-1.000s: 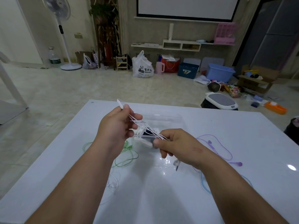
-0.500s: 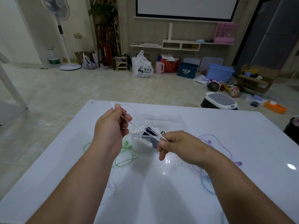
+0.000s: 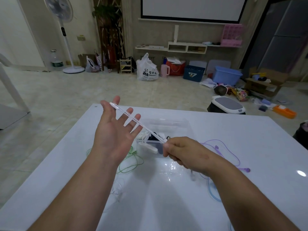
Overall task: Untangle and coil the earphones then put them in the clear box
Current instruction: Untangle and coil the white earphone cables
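My left hand point(image 3: 115, 130) is raised above the white table point(image 3: 233, 189), palm showing and fingers spread straight. A white earphone cable point(image 3: 146, 128) runs taut across those fingers, from near the fingertips down to my right hand point(image 3: 181, 152), which pinches the cable's other end. Behind the hands stands the clear box point(image 3: 173, 124) with coiled white and dark earphones inside. Green earphones point(image 3: 131, 162) lie loose under my left wrist. Purple earphones point(image 3: 228, 152) and a blue cable point(image 3: 213, 192) lie to the right.
A clear earphone cable point(image 3: 118, 192) lies near the table's middle. The floor beyond the far table edge holds a grey-topped stool point(image 3: 227, 106), bags, bins and a standing fan point(image 3: 66, 39).
My left hand has gone from gripping the white cable in curled fingers to an open, spread palm, lifted up and left. The cable is now stretched longer between both hands.
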Motion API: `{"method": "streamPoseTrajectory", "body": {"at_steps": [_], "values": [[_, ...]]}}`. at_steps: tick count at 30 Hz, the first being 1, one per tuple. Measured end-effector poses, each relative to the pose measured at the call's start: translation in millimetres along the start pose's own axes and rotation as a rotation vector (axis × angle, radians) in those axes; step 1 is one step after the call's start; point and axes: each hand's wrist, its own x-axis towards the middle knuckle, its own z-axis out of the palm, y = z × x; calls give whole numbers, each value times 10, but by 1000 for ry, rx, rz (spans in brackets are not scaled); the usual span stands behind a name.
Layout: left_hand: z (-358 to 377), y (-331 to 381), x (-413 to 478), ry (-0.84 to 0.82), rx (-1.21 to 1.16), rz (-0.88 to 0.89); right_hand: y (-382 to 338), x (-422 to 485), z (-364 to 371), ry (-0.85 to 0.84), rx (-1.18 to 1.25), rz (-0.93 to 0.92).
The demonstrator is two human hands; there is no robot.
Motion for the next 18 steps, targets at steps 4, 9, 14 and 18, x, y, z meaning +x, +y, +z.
{"method": "streamPoseTrajectory", "body": {"at_steps": [4, 9, 14, 18], "values": [[64, -57, -30, -5, -78, 8, -25, -15, 20, -78, 2, 26], [50, -65, 4, 89, -89, 43, -25, -21, 42, -121, 16, 71], [29, -51, 41, 75, 71, -17, -70, -27, 18, -16, -81, 30], [45, -73, 42, 69, 220, -67, -115, -50, -11, 73, -19, 27]]}}
